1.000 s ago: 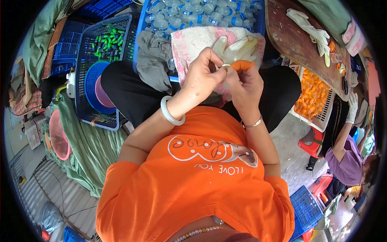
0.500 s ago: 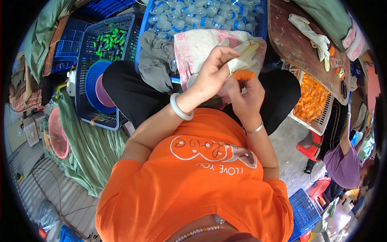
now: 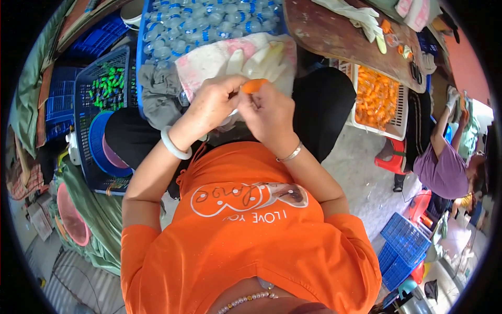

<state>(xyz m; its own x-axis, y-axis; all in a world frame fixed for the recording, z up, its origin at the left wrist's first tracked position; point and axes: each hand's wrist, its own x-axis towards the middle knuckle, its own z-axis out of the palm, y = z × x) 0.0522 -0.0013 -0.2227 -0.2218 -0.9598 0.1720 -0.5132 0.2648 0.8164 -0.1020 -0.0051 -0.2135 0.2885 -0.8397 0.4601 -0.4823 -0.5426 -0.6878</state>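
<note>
My left hand [image 3: 215, 98] and my right hand [image 3: 270, 111] meet above my lap with their fingertips pinched. Between them is a small orange band [image 3: 253, 85], held by its near edge; the fingers cover part of it. Just beyond the fingertips, pale rubber gloves [image 3: 267, 60] lie on a pink and white towel [image 3: 204, 65]. The towel hangs over the near edge of a blue crate [image 3: 141, 47] full of small clear bottles with blue bands [image 3: 209, 23]. A grey cloth [image 3: 159, 94] is bunched to the left of the towel.
On the left stands a dark blue crate [image 3: 83, 157] with green-capped pieces [image 3: 108, 88] and a blue basin [image 3: 99, 144]. At right, a white basket [image 3: 400, 118] of orange pieces [image 3: 377, 99] sits under a brown tabletop [image 3: 340, 39] bearing another glove [image 3: 355, 17]. A person in purple [image 3: 443, 170] works farther right.
The view has shifted, so the scene sits further left. My hands have drawn closer together around the orange band, which showed as an open loop before. My left hand has moved clear of the gloves.
</note>
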